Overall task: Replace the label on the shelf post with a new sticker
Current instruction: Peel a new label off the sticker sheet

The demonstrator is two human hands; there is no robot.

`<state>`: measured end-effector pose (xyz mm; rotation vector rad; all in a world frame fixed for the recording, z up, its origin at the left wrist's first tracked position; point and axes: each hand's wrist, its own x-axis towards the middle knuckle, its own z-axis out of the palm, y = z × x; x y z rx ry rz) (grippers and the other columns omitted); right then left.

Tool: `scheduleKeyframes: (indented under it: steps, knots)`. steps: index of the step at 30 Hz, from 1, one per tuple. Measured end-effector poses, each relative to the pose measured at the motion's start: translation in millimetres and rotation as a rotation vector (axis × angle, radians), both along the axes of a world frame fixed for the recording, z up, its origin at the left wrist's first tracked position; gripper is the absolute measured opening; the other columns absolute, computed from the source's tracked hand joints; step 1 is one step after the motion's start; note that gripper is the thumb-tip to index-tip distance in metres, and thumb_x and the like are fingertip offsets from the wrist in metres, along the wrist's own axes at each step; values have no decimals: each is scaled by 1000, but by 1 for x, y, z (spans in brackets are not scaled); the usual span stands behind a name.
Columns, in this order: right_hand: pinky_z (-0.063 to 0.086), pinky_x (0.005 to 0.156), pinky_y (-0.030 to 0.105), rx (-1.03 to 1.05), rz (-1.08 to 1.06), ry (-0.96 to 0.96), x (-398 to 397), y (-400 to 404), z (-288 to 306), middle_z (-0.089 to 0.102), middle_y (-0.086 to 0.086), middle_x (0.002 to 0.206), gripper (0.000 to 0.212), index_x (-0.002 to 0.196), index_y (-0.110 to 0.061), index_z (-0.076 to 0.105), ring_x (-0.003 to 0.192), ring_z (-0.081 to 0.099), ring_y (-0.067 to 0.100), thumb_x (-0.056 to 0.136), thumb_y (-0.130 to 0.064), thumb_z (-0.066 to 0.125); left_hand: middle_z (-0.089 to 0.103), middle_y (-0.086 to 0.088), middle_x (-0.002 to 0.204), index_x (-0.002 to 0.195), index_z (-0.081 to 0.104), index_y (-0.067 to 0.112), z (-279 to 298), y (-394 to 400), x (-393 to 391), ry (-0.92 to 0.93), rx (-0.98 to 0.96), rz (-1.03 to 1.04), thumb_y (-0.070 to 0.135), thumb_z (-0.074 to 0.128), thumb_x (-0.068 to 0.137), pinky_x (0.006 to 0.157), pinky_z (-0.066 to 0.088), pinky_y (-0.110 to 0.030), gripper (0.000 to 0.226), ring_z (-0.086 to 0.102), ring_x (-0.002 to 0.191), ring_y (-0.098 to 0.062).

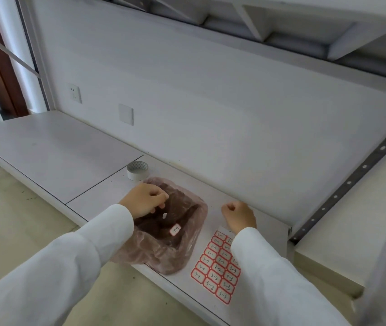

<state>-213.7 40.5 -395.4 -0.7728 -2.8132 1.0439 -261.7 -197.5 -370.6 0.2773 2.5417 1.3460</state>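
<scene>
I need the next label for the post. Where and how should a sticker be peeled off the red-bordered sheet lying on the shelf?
Pick at a corner of one sticker on the red-bordered sticker sheet, along its near free edge, coming from above with fingertips. The sheet lies flat on the white shelf, so only a lifted corner gives purchase. The right hand covers the far end.

Single head-worn wide-angle view, looking forward and down, close over white metal shelf board; white wall behind.
</scene>
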Motion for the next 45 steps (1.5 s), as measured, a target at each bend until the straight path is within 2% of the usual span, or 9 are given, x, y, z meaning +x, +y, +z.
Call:
scheduleKeyframes:
  steps: [2, 4, 7, 11, 18, 25, 34, 38, 45]
  knots:
    - [43, 64, 29, -24, -39, -155, 11, 18, -10, 59, 5, 66, 22, 64, -14, 58, 64, 54, 25, 83, -20, 49, 67, 8, 72, 88, 71, 11, 0, 11, 1, 8, -11, -11, 24, 54, 92, 62, 44, -19, 21, 53, 54, -11]
    - [48, 76, 33, -18, -46, -274, 20, 31, -24, 68, 14, 100, 24, 96, -6, 67, 88, 64, 29, 85, -21, 51, 68, 5, 71, 86, 71, 5, -1, 22, 1, 27, -9, -27, 24, 55, 91, 61, 47, -18, 25, 54, 53, -10]
    - [45, 91, 34, -21, -67, -350, 31, 40, -41, 56, 13, 131, 42, 128, -7, 52, 114, 57, 30, 90, -24, 53, 72, -5, 77, 82, 69, 1, -4, 38, 0, 46, 21, -70, 21, 54, 91, 64, 51, -30, 26, 55, 54, -15]
    - [45, 91, 33, 14, -23, -391, 31, 44, -51, 56, 10, 131, 46, 129, -9, 49, 113, 58, 28, 88, -28, 58, 71, -8, 74, 82, 69, 1, -4, 53, 0, 73, -21, -126, 22, 51, 92, 54, 42, -19, 29, 57, 57, -14]
    - [44, 99, 40, 163, 7, -458, 17, 57, -69, 41, 9, 136, 76, 133, -14, 39, 125, 45, 28, 73, -44, 74, 67, 0, 79, 101, 70, 9, 0, 68, -13, 87, 21, -115, 21, 53, 93, 80, 46, -26, 23, 59, 69, -13]
    - [42, 101, 41, 254, -28, -546, 13, 73, -94, 36, 7, 132, 83, 128, -18, 40, 125, 38, 26, 62, -50, 78, 72, -6, 99, 103, 71, 10, -5, 74, -17, 123, -8, -133, 18, 52, 93, 83, 43, -21, 23, 65, 92, -21]
    - [41, 101, 40, 320, 7, -547, 16, 75, -111, 32, 6, 136, 88, 131, -18, 33, 127, 34, 25, 61, -45, 79, 68, 1, 87, 101, 72, 10, -7, 73, -18, 98, 7, -117, 17, 52, 93, 85, 43, -23, 22, 62, 86, -15]
    - [40, 102, 42, 311, 86, -554, 15, 79, -111, 32, 5, 136, 91, 134, -19, 27, 127, 33, 25, 63, -41, 79, 68, 0, 95, 104, 71, 11, -6, 76, -18, 103, -23, -142, 18, 51, 94, 85, 40, -21, 23, 60, 89, -14]
    - [38, 103, 41, 405, 137, -607, 20, 80, -107, 31, 4, 139, 81, 131, -21, 39, 127, 36, 25, 63, -47, 77, 69, -2, 91, 103, 71, 9, -6, 80, -17, 95, -21, -144, 18, 52, 94, 83, 41, -21, 22, 61, 84, -14]
